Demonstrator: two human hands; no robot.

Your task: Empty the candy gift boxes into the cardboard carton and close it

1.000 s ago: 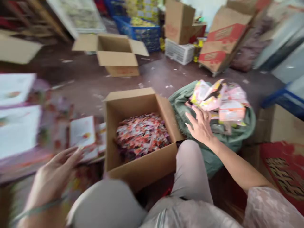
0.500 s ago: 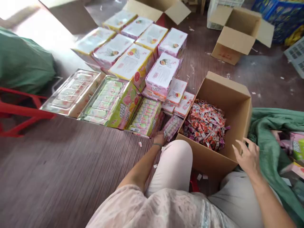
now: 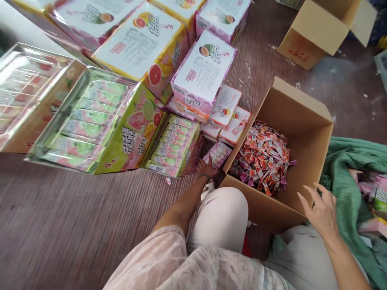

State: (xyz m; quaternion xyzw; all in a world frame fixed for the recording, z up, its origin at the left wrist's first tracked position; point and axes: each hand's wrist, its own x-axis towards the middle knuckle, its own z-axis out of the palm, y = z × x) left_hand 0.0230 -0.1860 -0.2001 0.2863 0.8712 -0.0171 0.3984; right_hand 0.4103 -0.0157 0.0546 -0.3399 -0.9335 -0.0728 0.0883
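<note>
Our left hand (image 3: 206,168) touches a small clear-wrapped pink candy pack (image 3: 218,154) on the floor beside the open brown cardboard box (image 3: 305,117), part-filled with sweets; our right hand (image 3: 322,209) hovers empty, fingers spread.

carton (image 3: 305,133): plain brown
sweets (image 3: 263,157): red, white, purple wrappers
cloth (image 3: 347,173): green
far box (image 3: 202,68): white, pink edges
floor (image 3: 75,225): brown, striped
</note>
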